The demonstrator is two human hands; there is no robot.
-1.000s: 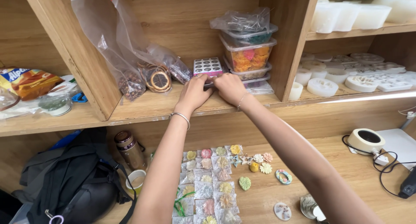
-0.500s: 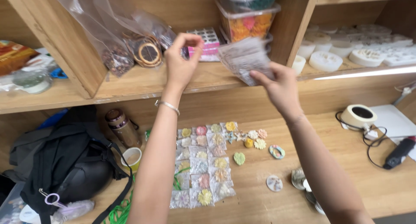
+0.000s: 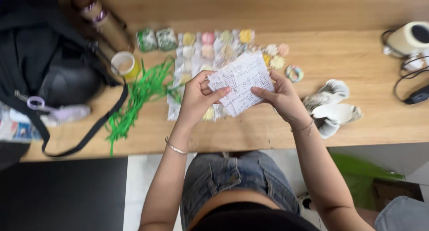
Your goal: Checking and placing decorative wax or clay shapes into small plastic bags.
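I see both hands gripping a printed plastic pouch stack (image 3: pixel 241 82), left hand (image 3: pixel 196 99) and right hand (image 3: pixel 281 97) pinching opposite edges. Risk: thin pouches may slip loose and scatter onto the wrapped flower pieces (image 3: pixel 208 45) beyond the hands.

one head camera looks steeply down — close over the wooden desk (image 3: pixel 357 47) edge and lap.

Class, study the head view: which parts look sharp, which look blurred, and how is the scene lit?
Head view: the printed paper packets held between the left hand and right hand are fairly sharp; the wrapped flower pieces, green strips and black bag are smeared by motion blur; lighting is soft and even, without hard shadows or glare on the wooden desk.
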